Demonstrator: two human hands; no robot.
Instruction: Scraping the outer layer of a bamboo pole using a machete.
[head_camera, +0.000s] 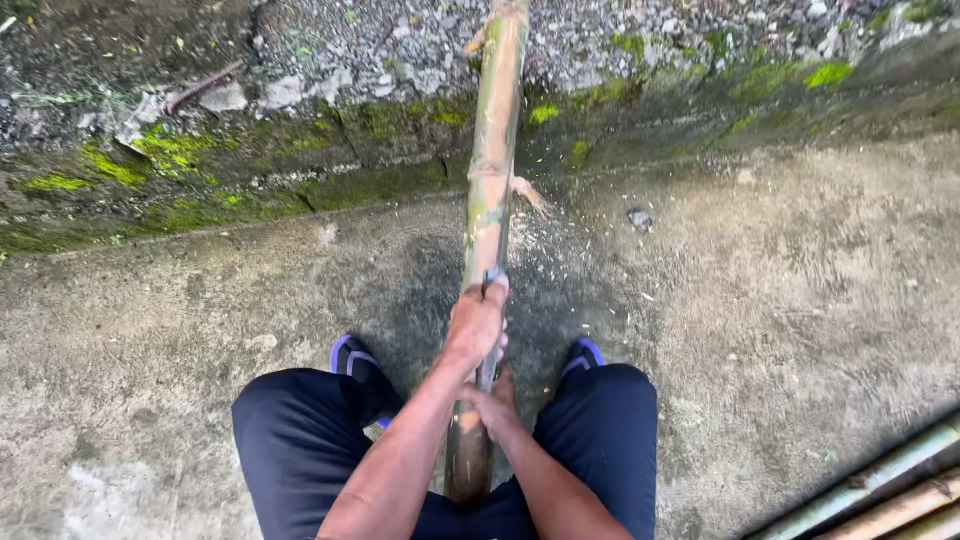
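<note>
the bamboo pole (490, 180) runs straight away from the left grip (477, 322), which is clamped on a blade handle (492, 277) set along it. the right grip (492, 405), nearer the body, is closed round the pole's near end.

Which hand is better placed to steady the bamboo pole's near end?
Probably the right hand: it grips the bamboo pole low down, between the knees. The left hand sits further up, closed over a dark tool held against the pole.
</note>
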